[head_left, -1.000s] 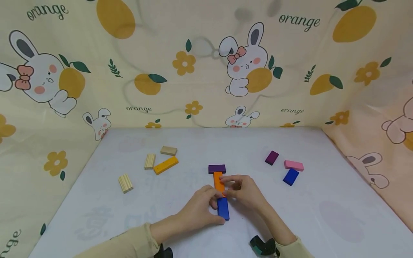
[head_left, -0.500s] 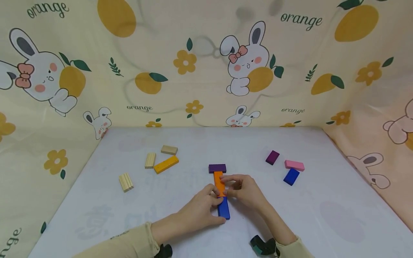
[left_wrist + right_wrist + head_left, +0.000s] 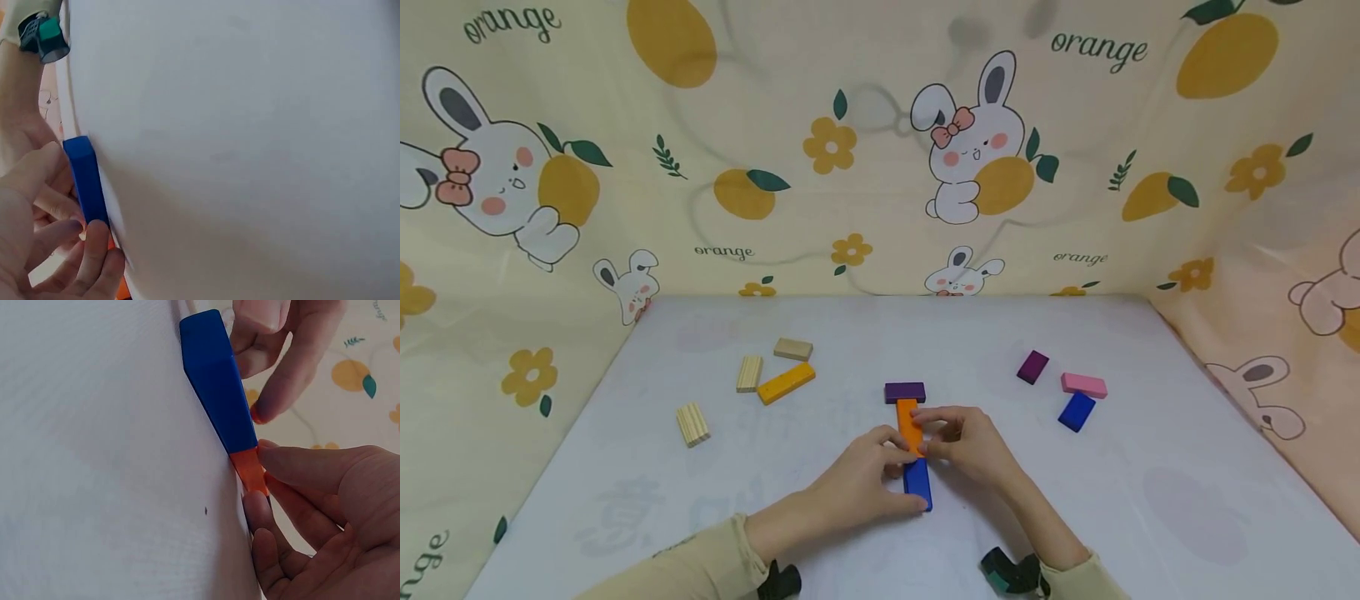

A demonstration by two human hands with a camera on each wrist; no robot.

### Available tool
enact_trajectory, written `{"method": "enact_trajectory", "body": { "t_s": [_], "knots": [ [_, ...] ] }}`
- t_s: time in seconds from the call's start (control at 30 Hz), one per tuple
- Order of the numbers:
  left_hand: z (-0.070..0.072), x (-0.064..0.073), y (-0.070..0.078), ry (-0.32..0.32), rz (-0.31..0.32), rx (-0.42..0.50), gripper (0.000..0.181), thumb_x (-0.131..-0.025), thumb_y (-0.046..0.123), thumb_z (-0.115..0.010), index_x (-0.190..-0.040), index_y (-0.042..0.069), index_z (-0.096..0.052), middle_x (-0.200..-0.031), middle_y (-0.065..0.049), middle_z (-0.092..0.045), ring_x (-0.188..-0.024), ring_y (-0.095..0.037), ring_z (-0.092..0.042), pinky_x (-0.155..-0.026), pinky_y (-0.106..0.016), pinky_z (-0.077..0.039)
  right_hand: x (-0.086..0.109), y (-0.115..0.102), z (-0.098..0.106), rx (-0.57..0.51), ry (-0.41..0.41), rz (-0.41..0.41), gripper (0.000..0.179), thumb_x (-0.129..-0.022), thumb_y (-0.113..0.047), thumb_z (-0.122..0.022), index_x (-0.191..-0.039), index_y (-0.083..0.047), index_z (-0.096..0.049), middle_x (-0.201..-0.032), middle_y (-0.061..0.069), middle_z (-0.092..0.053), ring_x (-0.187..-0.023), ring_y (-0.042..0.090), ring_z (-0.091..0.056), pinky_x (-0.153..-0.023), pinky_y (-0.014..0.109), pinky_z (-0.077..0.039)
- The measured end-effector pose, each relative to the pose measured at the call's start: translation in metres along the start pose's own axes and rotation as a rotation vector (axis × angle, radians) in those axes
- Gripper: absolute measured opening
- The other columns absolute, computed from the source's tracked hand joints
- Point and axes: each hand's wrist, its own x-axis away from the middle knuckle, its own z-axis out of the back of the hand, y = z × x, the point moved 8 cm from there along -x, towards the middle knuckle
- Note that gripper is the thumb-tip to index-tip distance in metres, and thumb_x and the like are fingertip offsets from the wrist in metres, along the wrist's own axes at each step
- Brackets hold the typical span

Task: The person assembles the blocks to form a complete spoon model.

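Observation:
In the head view a row of three wooden blocks stands mid-table: a purple block (image 3: 905, 392) lies crosswise at the far end, then an orange block (image 3: 907, 421), then a blue block (image 3: 917, 485) nearest me. My left hand (image 3: 861, 479) pinches the blue block lengthwise, thumb at its near end and fingertips at the end meeting the orange one. My right hand (image 3: 973, 446) holds the orange block from the right with thumb and fingertips. The right wrist view shows the blue block (image 3: 219, 387) end to end with the orange block (image 3: 249, 469).
At left lie several plain wood blocks (image 3: 692, 425) and a yellow block (image 3: 786, 383). At right are a dark purple block (image 3: 1032, 367), a pink block (image 3: 1083, 384) and another blue block (image 3: 1077, 412). A patterned cloth (image 3: 865, 192) rises behind the white table (image 3: 760, 483).
My left fingertips have shifted at the joint between the blue and orange blocks. The blue block's near end has edged slightly left. My right hand stays on the orange block.

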Motion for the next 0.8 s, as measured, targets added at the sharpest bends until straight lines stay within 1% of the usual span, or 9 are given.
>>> {"method": "enact_trajectory", "body": {
  "t_s": [0.03,0.13,0.2,0.3,0.43,0.5,0.63,0.73,0.8],
  "knots": [
    [0.001,-0.001,0.0,0.009,-0.003,-0.003,0.051,-0.08,0.042,-0.082,-0.117,0.007,-0.073,-0.114,0.005,-0.056,-0.098,-0.01,-0.055,-0.087,-0.024,-0.048,0.0,0.0,0.0,0.0,0.002,0.001,0.032,-0.084,-0.004,-0.078,-0.115,-0.013,-0.074,-0.11,0.003,-0.069,-0.077,0.022,-0.06,-0.058,0.03,-0.051],
    [0.006,-0.004,0.0,0.041,-0.033,-0.062,0.045,-0.081,0.04,-0.081,-0.115,0.01,-0.074,-0.116,0.005,-0.058,-0.105,-0.013,-0.054,-0.091,-0.029,-0.048,0.0,0.0,0.0,0.0,0.004,0.005,0.032,-0.084,-0.003,-0.077,-0.115,-0.012,-0.074,-0.11,0.003,-0.069,-0.077,0.023,-0.06,-0.058,0.03,-0.052],
    [0.01,-0.006,-0.002,0.058,-0.032,-0.089,0.044,-0.082,0.04,-0.081,-0.115,0.012,-0.074,-0.119,0.005,-0.059,-0.109,-0.015,-0.052,-0.093,-0.032,-0.047,0.001,-0.001,0.0,-0.001,0.004,0.01,0.032,-0.084,-0.003,-0.077,-0.114,-0.012,-0.074,-0.109,0.003,-0.07,-0.077,0.023,-0.06,-0.058,0.03,-0.052],
    [0.017,-0.011,-0.007,0.096,-0.018,-0.109,0.048,-0.081,0.042,-0.081,-0.118,0.013,-0.073,-0.124,0.001,-0.059,-0.113,-0.019,-0.049,-0.095,-0.037,-0.046,0.001,-0.001,0.0,-0.003,0.002,0.01,0.032,-0.084,-0.002,-0.077,-0.114,-0.013,-0.074,-0.107,0.003,-0.07,-0.077,0.022,-0.06,-0.059,0.03,-0.052],
    [0.025,-0.016,-0.012,0.136,0.0,-0.106,0.058,-0.079,0.047,-0.081,-0.125,0.014,-0.069,-0.134,-0.004,-0.056,-0.119,-0.023,-0.046,-0.099,-0.043,-0.042,0.0,-0.001,0.0,0.002,0.002,0.005,0.032,-0.084,-0.003,-0.077,-0.115,-0.013,-0.074,-0.104,0.003,-0.07,-0.077,0.022,-0.06,-0.061,0.029,-0.052],
    [0.025,-0.019,-0.013,0.126,0.007,-0.106,0.064,-0.078,0.049,-0.081,-0.13,0.016,-0.066,-0.139,-0.004,-0.053,-0.123,-0.024,-0.044,-0.101,-0.045,-0.04,0.0,-0.001,0.001,0.005,0.002,0.004,0.032,-0.084,-0.004,-0.077,-0.115,-0.013,-0.074,-0.104,0.003,-0.07,-0.077,0.022,-0.06,-0.061,0.029,-0.052],
    [0.016,-0.024,-0.019,0.062,0.036,-0.163,0.074,-0.077,0.057,-0.078,-0.138,0.02,-0.059,-0.146,-0.002,-0.048,-0.129,-0.029,-0.039,-0.103,-0.05,-0.037,0.001,-0.002,0.002,0.012,-0.001,0.012,0.032,-0.084,-0.005,-0.077,-0.115,-0.011,-0.073,-0.105,0.004,-0.07,-0.078,0.021,-0.061,-0.061,0.029,-0.052],
    [0.011,-0.026,-0.025,0.021,0.061,-0.219,0.077,-0.078,0.06,-0.076,-0.14,0.02,-0.057,-0.148,-0.002,-0.045,-0.129,-0.031,-0.038,-0.104,-0.052,-0.035,0.0,-0.001,0.001,0.003,-0.007,0.008,0.032,-0.085,-0.004,-0.077,-0.116,-0.01,-0.073,-0.105,0.005,-0.07,-0.078,0.022,-0.061,-0.062,0.028,-0.052],
    [0.01,-0.028,-0.026,0.012,0.072,-0.229,0.077,-0.077,0.061,-0.076,-0.139,0.019,-0.058,-0.147,-0.002,-0.046,-0.127,-0.032,-0.039,-0.104,-0.053,-0.034,-0.001,-0.001,0.001,-0.008,-0.005,0.002,0.032,-0.085,-0.004,-0.077,-0.116,-0.011,-0.073,-0.105,0.005,-0.07,-0.078,0.022,-0.061,-0.062,0.029,-0.052]
  ]
}}
